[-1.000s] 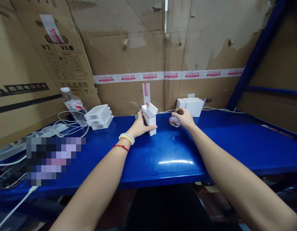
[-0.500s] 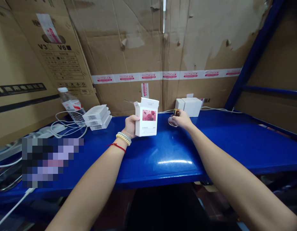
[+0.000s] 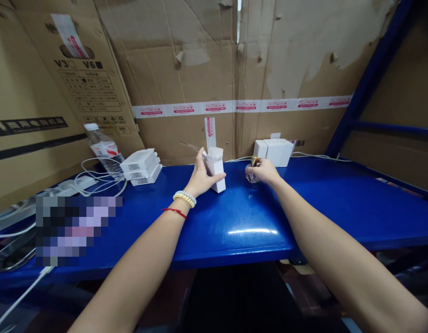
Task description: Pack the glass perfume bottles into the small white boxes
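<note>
My left hand (image 3: 202, 178) grips a small white carton (image 3: 218, 172), its narrow side facing me and its top flaps raised. The thumb lies across the near side, while the other fingers are on the left face. To the right, my right hand (image 3: 267, 172) is closed on a small clear glass bottle (image 3: 251, 175) with a gold cap, which looks like a perfume bottle. The bottle is at the tabletop, a little apart from the carton. Fingers cover part of the bottle.
White boxes (image 3: 279, 152) stand at the back right, and a stack of white boxes (image 3: 140, 165) lies at left. Beside it are a plastic water bottle (image 3: 104, 150), white cables and a power strip (image 3: 54, 196). Cardboard (image 3: 186, 83) walls the back of the blue table (image 3: 248, 249).
My left hand has turned the carton, so its rose-picture face no longer shows and a narrow side faces me. My right hand keeps the bottle in nearly the same place.
</note>
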Tool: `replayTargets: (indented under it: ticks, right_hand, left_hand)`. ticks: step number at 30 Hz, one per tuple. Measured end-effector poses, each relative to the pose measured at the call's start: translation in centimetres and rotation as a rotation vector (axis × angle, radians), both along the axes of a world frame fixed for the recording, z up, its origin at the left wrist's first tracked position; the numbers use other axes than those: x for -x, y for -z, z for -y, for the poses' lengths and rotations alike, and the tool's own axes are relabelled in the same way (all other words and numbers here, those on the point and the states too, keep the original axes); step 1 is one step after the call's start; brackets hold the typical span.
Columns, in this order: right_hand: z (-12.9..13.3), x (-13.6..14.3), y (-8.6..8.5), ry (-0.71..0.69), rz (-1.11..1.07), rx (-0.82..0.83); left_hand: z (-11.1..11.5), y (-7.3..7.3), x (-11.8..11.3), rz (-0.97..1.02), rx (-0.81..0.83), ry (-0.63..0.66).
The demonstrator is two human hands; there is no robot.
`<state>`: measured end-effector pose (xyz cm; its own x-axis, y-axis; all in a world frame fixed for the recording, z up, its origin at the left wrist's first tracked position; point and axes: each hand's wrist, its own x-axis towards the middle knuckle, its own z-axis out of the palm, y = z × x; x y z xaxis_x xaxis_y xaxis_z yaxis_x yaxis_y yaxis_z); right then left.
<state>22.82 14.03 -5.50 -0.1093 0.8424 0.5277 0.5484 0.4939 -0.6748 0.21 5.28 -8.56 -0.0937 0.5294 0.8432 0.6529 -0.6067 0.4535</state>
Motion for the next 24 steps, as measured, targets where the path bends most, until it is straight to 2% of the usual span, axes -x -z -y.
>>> replayTargets:
  ticks: [4,7,10,14,17,19,24]
  right_hand:
    - [-0.5,0.0,0.1,0.095,0.060,0.026]
    - [-0.5,0.0,0.0,0.068,0.094,0.114]
    - [-0.2,0.1,0.0,0.044,0.144,0.137]
    - [0.2,0.1,-0.1,0.079,0.123,0.114]
    - [0.4,0.1,-0.4,0.067,-0.053,0.161]
    - [0.8,0.3,-0.7,-0.002,-0.255,0.163]
    - [3.0,0.9,-1.9,-0.340,-0.788,0.121]
  left_hand:
    - [1.0,-0.2,-0.6,-0.162,0.030,-0.169]
    - [1.4,-0.5,-0.8,-0.187,0.056,-0.260]
    - [1.4,-0.5,-0.9,-0.179,0.103,-0.301]
    - [1.6,-0.7,-1.1,-0.190,0.134,-0.319]
    - [2.1,-1.0,-1.2,-0.180,0.137,-0.301]
    - [2.3,-1.3,-1.2,-0.154,0.122,-0.267]
    - [2.2,-1.7,-1.1,-0.031,0.075,-0.218]
